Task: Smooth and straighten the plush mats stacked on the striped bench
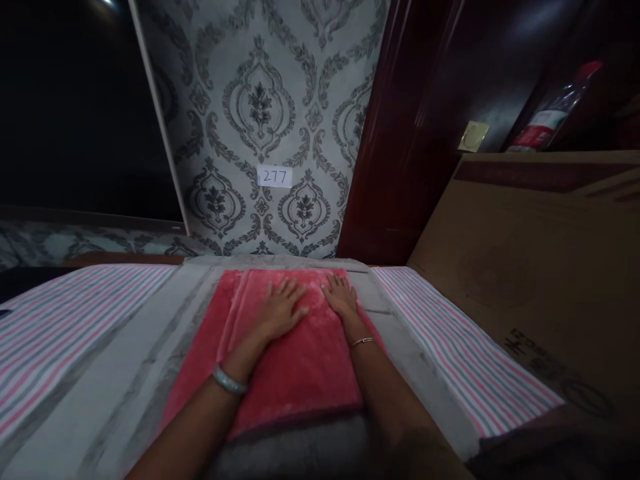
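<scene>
A folded pink-red plush cloth (pixel 310 360) lies on a grey cover in the middle of the view, its folded layers showing along the left side. My left hand (pixel 283 308) rests flat on the upper middle of it, fingers spread. Near its far right corner, my right hand (pixel 341 295) also presses flat with the fingers stretched out. Neither hand grips anything. A wide bangle sits on my left wrist and a thin bracelet on my right.
Striped cloths (pixel 85 320) (pixel 450 333) flank the grey cover (pixel 165 327). A large cardboard box (pixel 505 253) stands at right, with a red-capped bottle (pixel 550 120) behind it. Ahead are patterned wallpaper (pixel 260 80), a paper marked 277 (pixel 275 176) and a dark screen (pixel 85 120).
</scene>
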Demonstrator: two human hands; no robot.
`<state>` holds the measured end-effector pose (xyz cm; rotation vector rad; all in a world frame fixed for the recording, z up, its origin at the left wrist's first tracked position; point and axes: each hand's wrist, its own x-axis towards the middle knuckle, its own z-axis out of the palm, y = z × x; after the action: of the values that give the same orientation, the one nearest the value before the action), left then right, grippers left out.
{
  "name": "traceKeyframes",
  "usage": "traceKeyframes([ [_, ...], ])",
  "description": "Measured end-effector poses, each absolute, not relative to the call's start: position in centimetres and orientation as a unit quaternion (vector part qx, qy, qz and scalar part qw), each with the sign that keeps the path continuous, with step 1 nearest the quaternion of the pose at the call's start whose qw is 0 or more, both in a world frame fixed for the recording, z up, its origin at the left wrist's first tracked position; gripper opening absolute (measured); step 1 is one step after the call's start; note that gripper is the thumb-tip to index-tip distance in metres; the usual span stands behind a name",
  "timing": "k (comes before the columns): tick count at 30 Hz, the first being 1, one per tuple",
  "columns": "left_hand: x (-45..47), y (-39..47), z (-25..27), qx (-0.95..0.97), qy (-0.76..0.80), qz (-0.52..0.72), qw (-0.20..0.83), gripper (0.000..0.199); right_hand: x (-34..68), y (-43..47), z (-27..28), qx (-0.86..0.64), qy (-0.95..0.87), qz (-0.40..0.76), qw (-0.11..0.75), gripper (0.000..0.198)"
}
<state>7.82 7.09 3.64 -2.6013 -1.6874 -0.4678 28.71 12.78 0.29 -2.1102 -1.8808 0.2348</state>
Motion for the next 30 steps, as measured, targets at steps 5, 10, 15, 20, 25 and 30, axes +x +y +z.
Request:
traceKeyframes([
  [5, 6.8, 6.2, 2.4, -0.805, -0.588, -0.074, -0.023, 0.066, 28.9, 12.6, 0.2, -0.731, -0.658, 0.084, 0.158, 0.062],
  [10, 3.0, 5.9, 2.6, -0.747, -0.662, -0.049, -0.003, 0.066, 29.0, 12.8, 0.0, -0.729, -0.660, 0.085, 0.160, 0.062],
  [15, 0.6, 3.2, 2.0, -0.747, -0.663, -0.041, -0.019, 0.068, 29.1, 12.6, 0.0, -0.729, -0.665, 0.075, 0.145, 0.062],
  [20, -0.7, 0.3, 1.0, -0.747, -0.661, -0.069, -0.014, 0.066, 28.9, 11.9, 0.9, -0.731, -0.664, 0.066, 0.140, 0.060],
  [25, -0.8, -0.2, 1.0, -0.745, -0.662, -0.082, -0.025, 0.065, 28.0, 9.8, 3.3, -0.730, -0.665, 0.094, 0.124, 0.059],
  [30, -0.8, 0.1, 0.8, -0.750, -0.655, -0.091, -0.026, 0.066, 26.8, 2.9, 3.8, -0.651, -0.744, 0.045, 0.147, 0.061],
])
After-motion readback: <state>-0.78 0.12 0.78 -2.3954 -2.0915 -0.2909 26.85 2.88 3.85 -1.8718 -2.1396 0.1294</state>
